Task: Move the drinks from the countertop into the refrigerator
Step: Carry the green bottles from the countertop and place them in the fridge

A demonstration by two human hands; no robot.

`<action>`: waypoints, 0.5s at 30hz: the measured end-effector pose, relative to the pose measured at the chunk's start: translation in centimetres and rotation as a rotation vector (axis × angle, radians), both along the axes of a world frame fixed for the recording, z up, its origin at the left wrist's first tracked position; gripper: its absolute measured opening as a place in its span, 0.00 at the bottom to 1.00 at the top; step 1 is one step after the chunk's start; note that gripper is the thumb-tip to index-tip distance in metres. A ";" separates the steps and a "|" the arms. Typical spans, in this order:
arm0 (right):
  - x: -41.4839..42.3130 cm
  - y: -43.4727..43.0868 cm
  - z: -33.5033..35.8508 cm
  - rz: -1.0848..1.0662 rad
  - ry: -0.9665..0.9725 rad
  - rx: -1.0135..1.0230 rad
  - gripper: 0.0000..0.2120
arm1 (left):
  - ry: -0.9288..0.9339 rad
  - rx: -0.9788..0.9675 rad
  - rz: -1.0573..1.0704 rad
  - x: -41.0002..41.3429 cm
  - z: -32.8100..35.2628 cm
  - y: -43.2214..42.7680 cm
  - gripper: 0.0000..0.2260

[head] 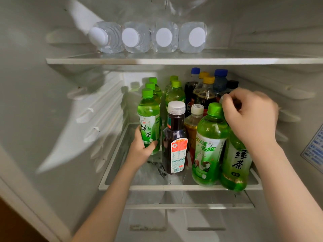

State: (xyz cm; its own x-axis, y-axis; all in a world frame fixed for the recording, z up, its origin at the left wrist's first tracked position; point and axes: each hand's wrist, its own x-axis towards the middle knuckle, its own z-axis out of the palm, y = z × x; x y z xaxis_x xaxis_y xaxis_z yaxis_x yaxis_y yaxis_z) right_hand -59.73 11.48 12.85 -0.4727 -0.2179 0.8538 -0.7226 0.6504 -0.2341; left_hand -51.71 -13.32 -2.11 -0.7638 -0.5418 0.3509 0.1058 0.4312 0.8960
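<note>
**Both grips on green tea, lower shelf of the refrigerator**

Nearest to me is the front rim of the lower shelf point(157, 187), with both my forearms reaching over it into the refrigerator point(52, 110). At the front right corner stands the right green tea bottle point(236, 165), its base right at the rim. My right grip point(251, 117) sits on top of it, fingers curled down round the neck. The cap is hidden under my palm, so the bottle lies wholly below that grip.

Touching its left side is the middle green bottle point(209, 147), upright, its green cap just beside my right thumb. Left again stands a dark bottle point(175, 137) with a white cap, and an amber bottle point(193, 119) with a cream cap is tucked behind it.

A little further in, my left grip point(141, 151) is clamped on the left green tea bottle point(149, 123). The thumb crosses the front of the label and the fingers wrap behind. I hold it low on the body, so most of the bottle rises above that grip. It stands upright at the left of the group.

Behind these are more green-capped bottles point(174, 91) and cola bottles point(204, 95) with yellow and blue caps.

Farthest, on the upper shelf point(122, 61), four water bottles point(148, 38) lie on their sides in a row, white caps facing me.
</note>
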 end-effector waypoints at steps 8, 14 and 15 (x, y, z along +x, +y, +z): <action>0.2 0.3 0.0 0.090 -0.048 -0.105 0.11 | 0.037 0.034 -0.051 0.1 -0.2 0.1 0.32; 0.8 1.9 -0.3 0.173 -0.177 -0.317 0.12 | 0.091 -0.049 0.013 0.3 0.2 0.6 0.32; 1.0 2.1 -0.6 0.167 -0.194 -0.292 0.12 | 0.073 -0.045 0.097 0.3 0.3 0.6 0.33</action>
State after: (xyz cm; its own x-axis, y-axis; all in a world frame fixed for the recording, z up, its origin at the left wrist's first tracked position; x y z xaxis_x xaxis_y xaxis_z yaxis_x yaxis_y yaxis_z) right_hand -58.75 13.55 12.29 -0.6102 -0.0666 0.7894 -0.7369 0.4137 -0.5346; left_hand -51.40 -12.68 -1.82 -0.6803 -0.5941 0.4292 0.1259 0.4822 0.8670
